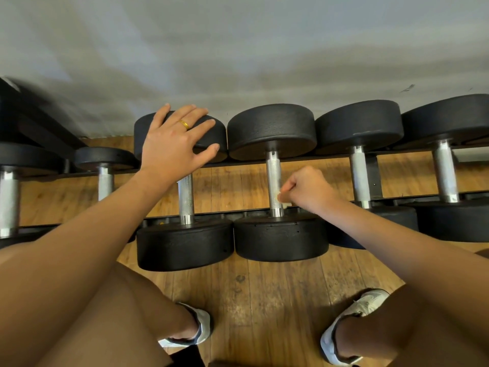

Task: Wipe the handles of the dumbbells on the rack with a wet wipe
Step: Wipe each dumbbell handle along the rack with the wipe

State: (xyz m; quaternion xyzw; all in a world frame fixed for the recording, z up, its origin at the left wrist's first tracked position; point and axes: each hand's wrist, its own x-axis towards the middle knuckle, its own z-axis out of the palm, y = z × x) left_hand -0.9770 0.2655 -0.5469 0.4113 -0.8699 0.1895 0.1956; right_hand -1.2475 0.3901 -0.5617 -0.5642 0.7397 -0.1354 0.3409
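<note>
Wood floor (pixel 264 300), grey wall (pixel 238 49); left hand (pixel 174 144) resting flat on 1 dumbbell (pixel 185 247), right hand (pixel 309 189) clenching wipe (pixel 285 205) at a handle (pixel 274 176).

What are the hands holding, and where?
The right hand pinches a bunched, mostly hidden wet wipe beside a dumbbell handle. The left hand holds nothing, touching a dumbbell head.

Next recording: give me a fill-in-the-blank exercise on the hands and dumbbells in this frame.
1. The ring on the left hand, which rests open on a black round dumbbell head, is ____-coloured.
2. The right hand, curled on what looks like a pale wet wipe, is beside the knurled silver metal handle of the dumbbell immediately to the ____ of that one.
3. The floor is made of ____ planks.
Missing words: gold; right; wooden.
</note>
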